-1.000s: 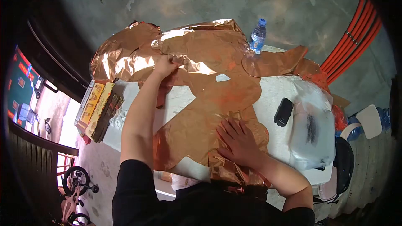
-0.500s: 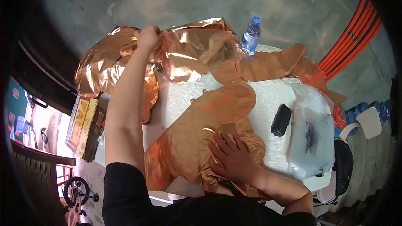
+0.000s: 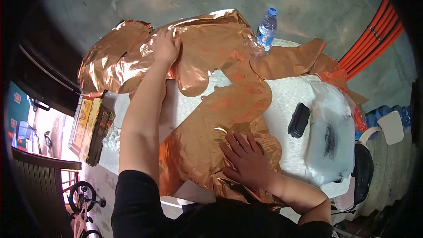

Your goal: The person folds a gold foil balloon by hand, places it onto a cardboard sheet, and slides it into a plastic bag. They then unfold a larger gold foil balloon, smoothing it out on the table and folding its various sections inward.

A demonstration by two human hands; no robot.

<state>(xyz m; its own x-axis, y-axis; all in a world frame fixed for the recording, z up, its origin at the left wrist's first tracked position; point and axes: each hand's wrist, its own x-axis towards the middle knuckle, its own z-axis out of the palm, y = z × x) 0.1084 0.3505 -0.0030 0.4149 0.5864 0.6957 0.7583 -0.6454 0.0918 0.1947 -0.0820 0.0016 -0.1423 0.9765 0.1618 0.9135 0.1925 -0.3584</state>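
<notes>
A deflated copper-coloured foil balloon with rounded lobes and small tabs lies spread over the white table. My right hand rests on its near part, palm down with the fingers spread. Toward the far left side, my left hand lies on the shiny foil with its fingers stretched out. Beside that hand, more crinkled foil bulges over the table's left end. Loose folds of the balloon bunch up under my right wrist, close to my body.
A water bottle with a blue cap stands at the far edge. On the right of the white table are a black case and a clear plastic package. Boxes stand at left. Orange-red pipes run along the floor.
My left hand has loosened from a closed grip on the foil and now lies flatter, slightly right and nearer. The far foil looks more spread out. My right hand has stayed in place.
</notes>
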